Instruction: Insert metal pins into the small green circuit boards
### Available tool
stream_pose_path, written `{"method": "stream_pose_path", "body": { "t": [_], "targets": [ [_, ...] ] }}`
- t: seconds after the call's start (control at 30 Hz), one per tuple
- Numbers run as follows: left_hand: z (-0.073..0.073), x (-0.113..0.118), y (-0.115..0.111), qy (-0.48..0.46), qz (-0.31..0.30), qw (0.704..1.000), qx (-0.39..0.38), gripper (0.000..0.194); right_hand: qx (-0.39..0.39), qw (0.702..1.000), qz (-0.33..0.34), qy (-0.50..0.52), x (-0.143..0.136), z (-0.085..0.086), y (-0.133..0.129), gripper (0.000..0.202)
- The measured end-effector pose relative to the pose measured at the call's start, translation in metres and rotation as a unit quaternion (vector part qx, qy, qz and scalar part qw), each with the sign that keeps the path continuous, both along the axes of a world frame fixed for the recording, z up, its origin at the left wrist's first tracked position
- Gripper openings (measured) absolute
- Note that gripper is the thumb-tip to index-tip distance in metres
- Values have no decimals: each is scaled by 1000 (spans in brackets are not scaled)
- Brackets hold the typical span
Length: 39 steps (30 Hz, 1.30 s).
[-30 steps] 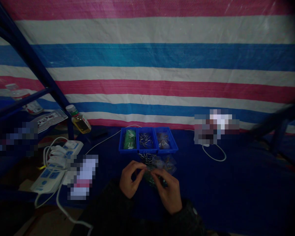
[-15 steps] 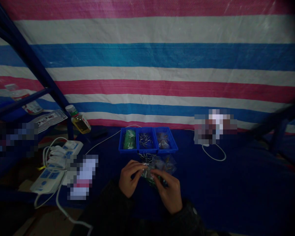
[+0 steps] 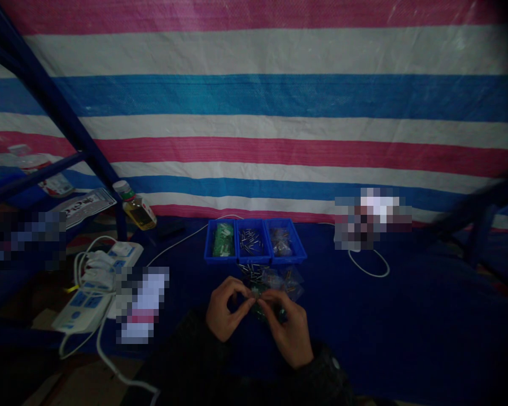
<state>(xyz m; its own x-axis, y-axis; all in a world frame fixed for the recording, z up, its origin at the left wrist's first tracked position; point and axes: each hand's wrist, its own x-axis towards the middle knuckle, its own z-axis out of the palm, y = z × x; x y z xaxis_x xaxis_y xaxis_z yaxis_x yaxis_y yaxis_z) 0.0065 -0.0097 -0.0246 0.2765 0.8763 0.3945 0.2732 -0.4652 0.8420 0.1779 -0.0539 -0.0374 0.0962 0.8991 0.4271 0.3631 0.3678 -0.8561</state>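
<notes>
My left hand [image 3: 227, 309] and my right hand [image 3: 288, 327] meet over the blue table, thumbs and forefingers pinched close together. Between the fingertips is a small clear plastic bag [image 3: 256, 291], mostly covered by the fingers; its contents are too dim to make out. Green packets [image 3: 262, 310] lie just under my hands, partly hidden by them. Beyond the fingers are a loose pile of thin metal pins [image 3: 254, 273] and several clear bags [image 3: 291, 282] with small brownish pieces inside.
Three joined blue bins [image 3: 236, 260] hold green packets, metal pins and clear bags. On the left are a white power strip [image 3: 82, 307] with cables, a blurred-out phone-like shape [image 3: 144, 307] and a bottle [image 3: 138, 208]. A white cable loop [image 3: 375, 276] lies right. Striped sheeting [image 3: 254, 96] hangs behind.
My fingertips have drawn closer together, the left ones shifting slightly right and down. Less of the clear bag shows between them. Bins and loose parts stay where they were.
</notes>
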Motion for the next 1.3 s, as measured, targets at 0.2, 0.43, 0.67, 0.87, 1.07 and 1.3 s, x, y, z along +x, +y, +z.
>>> {"method": "stream_pose_path", "body": {
  "t": [0.2, 0.43, 0.67, 0.87, 1.07, 1.3],
  "targets": [
    [-6, 0, -1, 3, 4, 1000, 8, 4, 11, 1000, -2, 4, 0, -5, -1, 4],
    [0, -1, 0, 14, -23, 1000, 14, 10, 21, 1000, 7, -13, 1, -2, 0, 12],
    [4, -3, 3, 14, -42, 998, 35, 23, 4, 1000, -2, -22, 5, -2, 0, 25],
    [4, -4, 3, 10, -48, 998, 39, 30, 18, 1000, -6, -14, 4, 0, 1, 20],
    [1, -6, 6, 14, -52, 997, 49, 31, 18, 1000, 1, -9, 4, 3, 2, 14],
    [1, -4, 6, 14, -43, 997, 56, 25, 29, 999, -18, -30, 6, 1, 2, 13]
  ]
}}
